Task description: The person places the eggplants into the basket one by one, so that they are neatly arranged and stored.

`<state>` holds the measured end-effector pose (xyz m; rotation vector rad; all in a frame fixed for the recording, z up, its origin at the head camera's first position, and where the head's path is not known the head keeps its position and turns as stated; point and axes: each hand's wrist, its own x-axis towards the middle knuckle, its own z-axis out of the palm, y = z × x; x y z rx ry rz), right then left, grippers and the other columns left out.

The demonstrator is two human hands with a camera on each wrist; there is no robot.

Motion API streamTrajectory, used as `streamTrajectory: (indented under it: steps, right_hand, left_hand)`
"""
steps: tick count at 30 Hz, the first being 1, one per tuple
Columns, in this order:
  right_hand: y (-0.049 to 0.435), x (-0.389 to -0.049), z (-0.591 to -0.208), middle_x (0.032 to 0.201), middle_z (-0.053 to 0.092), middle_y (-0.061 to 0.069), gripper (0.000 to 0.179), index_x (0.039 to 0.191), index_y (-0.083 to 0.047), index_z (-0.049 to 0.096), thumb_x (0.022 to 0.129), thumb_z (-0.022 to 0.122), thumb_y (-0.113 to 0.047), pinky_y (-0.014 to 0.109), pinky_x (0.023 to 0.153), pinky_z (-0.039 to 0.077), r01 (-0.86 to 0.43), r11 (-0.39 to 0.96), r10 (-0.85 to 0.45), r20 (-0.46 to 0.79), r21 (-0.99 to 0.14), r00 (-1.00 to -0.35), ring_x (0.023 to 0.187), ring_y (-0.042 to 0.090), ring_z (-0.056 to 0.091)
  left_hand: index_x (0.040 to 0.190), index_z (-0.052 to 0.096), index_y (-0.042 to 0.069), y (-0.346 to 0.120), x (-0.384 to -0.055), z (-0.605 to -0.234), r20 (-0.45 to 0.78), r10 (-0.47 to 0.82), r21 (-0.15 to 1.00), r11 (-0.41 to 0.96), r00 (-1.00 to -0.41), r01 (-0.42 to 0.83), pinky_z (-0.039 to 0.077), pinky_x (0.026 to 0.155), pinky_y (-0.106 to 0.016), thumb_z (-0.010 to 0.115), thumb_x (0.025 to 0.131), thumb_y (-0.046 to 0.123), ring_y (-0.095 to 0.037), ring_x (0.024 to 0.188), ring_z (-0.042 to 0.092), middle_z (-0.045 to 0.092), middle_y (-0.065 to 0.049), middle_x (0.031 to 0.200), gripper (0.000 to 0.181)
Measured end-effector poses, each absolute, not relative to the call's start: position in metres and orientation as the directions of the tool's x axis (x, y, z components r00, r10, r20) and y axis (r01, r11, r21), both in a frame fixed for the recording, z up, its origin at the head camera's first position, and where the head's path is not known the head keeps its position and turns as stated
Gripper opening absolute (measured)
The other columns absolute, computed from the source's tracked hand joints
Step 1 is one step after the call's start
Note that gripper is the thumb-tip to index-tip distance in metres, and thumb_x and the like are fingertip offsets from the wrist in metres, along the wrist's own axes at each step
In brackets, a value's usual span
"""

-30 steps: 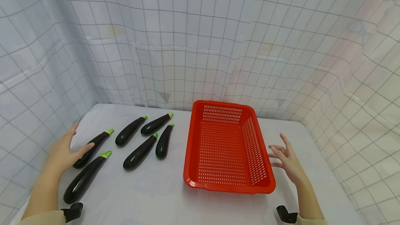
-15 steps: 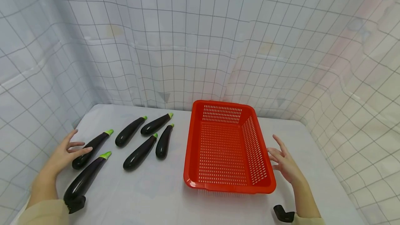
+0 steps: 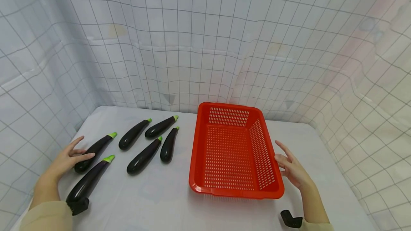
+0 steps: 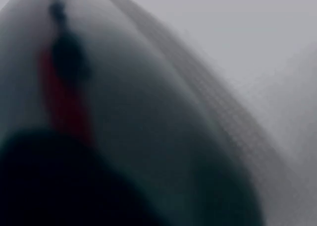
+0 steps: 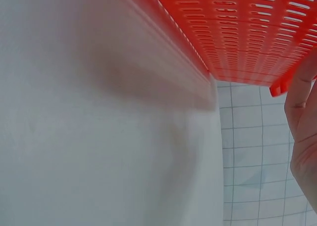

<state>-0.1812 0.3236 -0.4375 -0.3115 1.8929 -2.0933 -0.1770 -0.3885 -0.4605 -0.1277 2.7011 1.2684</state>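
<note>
Several glossy dark eggplants with green stem ends lie on the white tabletop at the left. My left hand (image 3: pixel 66 159) is at the leftmost eggplant (image 3: pixel 102 144), thumb across it and fingers at its far-left side. A larger eggplant (image 3: pixel 88 181) lies just nearer, its lower end overlapped by the black wrist strap. Right of the middle stands a red perforated plastic basket (image 3: pixel 196 152), with nothing in it. My right hand (image 3: pixel 294 170) touches its right rim with the fingertips, one finger extended upward; the right wrist view shows the hand (image 5: pixel 304 127) beside the basket wall (image 5: pixel 233 32).
Between the left pair and the basket lie an eggplant (image 3: pixel 144 156), a slim one (image 3: pixel 168 146) and two farther back, an eggplant (image 3: pixel 133 134) and another (image 3: pixel 160 127). White grid-patterned curtains (image 3: pixel 221 45) enclose the table (image 3: pixel 154 202). The left wrist view is dark and blurred.
My left hand has come down and closed in round the leftmost eggplant. My right hand has moved left to the basket's rim. Eggplants and basket stay in place.
</note>
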Motion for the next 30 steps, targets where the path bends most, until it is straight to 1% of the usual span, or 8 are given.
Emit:
streamTrajectory:
  steps: [9, 16, 19, 21, 23, 26, 28, 30]
  right_hand:
    - [0.3280, -0.1837, -0.4398, 0.108, 0.060, 0.002, 0.059, 0.147, -0.012, 0.011, 0.096, 0.034, 0.005, 0.033, 0.067, 0.053, 0.058, -0.178, -0.467, 0.033, -0.982, -0.884, 0.093, 0.016, 0.062]
    - [0.3285, -0.1849, -0.4421, 0.106, 0.060, 0.004, 0.057, 0.146, -0.009, 0.013, 0.095, 0.033, 0.007, 0.035, 0.071, 0.053, 0.067, -0.212, -0.486, 0.046, -0.975, -0.873, 0.093, 0.017, 0.062]
    - [0.3290, -0.1851, -0.4430, 0.106, 0.060, 0.004, 0.057, 0.146, -0.009, 0.012, 0.095, 0.032, 0.007, 0.035, 0.070, 0.053, 0.067, -0.224, -0.487, 0.052, -0.972, -0.872, 0.093, 0.018, 0.063]
    - [0.3292, -0.1853, -0.4432, 0.107, 0.060, 0.004, 0.057, 0.146, -0.009, 0.012, 0.095, 0.032, 0.008, 0.035, 0.070, 0.053, 0.071, -0.231, -0.486, 0.051, -0.970, -0.873, 0.093, 0.018, 0.063]
    - [0.3292, -0.1855, -0.4432, 0.107, 0.060, 0.005, 0.058, 0.146, -0.009, 0.012, 0.095, 0.032, 0.008, 0.035, 0.070, 0.053, 0.075, -0.238, -0.485, 0.052, -0.968, -0.873, 0.093, 0.018, 0.063]
    - [0.3287, -0.1859, -0.4438, 0.107, 0.061, 0.005, 0.058, 0.146, -0.009, 0.012, 0.095, 0.031, 0.009, 0.035, 0.070, 0.053, 0.079, -0.252, -0.483, 0.055, -0.964, -0.874, 0.093, 0.017, 0.063]
    - [0.3285, -0.1864, -0.4443, 0.107, 0.061, 0.005, 0.058, 0.146, -0.008, 0.012, 0.095, 0.031, 0.010, 0.035, 0.071, 0.053, 0.082, -0.257, -0.484, 0.055, -0.963, -0.874, 0.093, 0.017, 0.063]
    - [0.3286, -0.1868, -0.4446, 0.106, 0.061, 0.005, 0.058, 0.146, -0.008, 0.012, 0.095, 0.030, 0.010, 0.036, 0.071, 0.053, 0.085, -0.259, -0.483, 0.052, -0.962, -0.874, 0.092, 0.017, 0.063]
  left_hand:
    - [0.146, -0.009, 0.018, -0.3945, -0.1766, -0.4603, -0.253, 0.033, 0.753, 0.634, -0.967, -0.176, 0.037, 0.084, -0.055, 0.049, 0.092, 0.040, -0.056, 0.116, 0.029, 0.021, -0.042, 0.135, 0.082]
    - [0.146, -0.005, 0.019, -0.3977, -0.1764, -0.4603, -0.278, 0.049, 0.742, 0.645, -0.959, -0.182, 0.039, 0.083, -0.052, 0.048, 0.093, 0.040, -0.055, 0.112, 0.036, 0.020, -0.042, 0.135, 0.078]
    - [0.147, 0.000, 0.018, -0.3977, -0.1763, -0.4605, -0.261, 0.049, 0.725, 0.670, -0.964, -0.162, 0.044, 0.078, -0.041, 0.050, 0.092, 0.039, -0.041, 0.096, 0.049, 0.024, -0.041, 0.134, 0.077]
    - [0.148, 0.004, 0.018, -0.3978, -0.1762, -0.4605, -0.246, 0.050, 0.711, 0.688, -0.968, -0.145, 0.044, 0.072, -0.033, 0.050, 0.092, 0.039, -0.027, 0.088, 0.049, 0.028, -0.041, 0.133, 0.075]
    - [0.148, 0.008, 0.018, -0.3978, -0.1762, -0.4606, -0.233, 0.048, 0.700, 0.701, -0.971, -0.133, 0.043, 0.069, -0.029, 0.050, 0.092, 0.039, -0.019, 0.084, 0.047, 0.031, -0.039, 0.132, 0.073]
    - [0.147, 0.014, 0.016, -0.3973, -0.1753, -0.4612, -0.223, 0.039, 0.686, 0.716, -0.974, -0.128, 0.043, 0.069, -0.029, 0.051, 0.092, 0.041, -0.021, 0.089, 0.049, 0.035, -0.038, 0.131, 0.071]
    - [0.147, 0.015, 0.016, -0.3969, -0.1743, -0.4614, -0.227, 0.031, 0.687, 0.713, -0.974, -0.137, 0.043, 0.070, -0.030, 0.050, 0.092, 0.042, -0.029, 0.097, 0.050, 0.033, -0.037, 0.132, 0.070]
    - [0.147, 0.015, 0.019, -0.3962, -0.1734, -0.4607, -0.240, 0.027, 0.709, 0.688, -0.970, -0.156, 0.042, 0.072, -0.031, 0.048, 0.092, 0.043, -0.034, 0.104, 0.046, 0.029, -0.037, 0.135, 0.068]
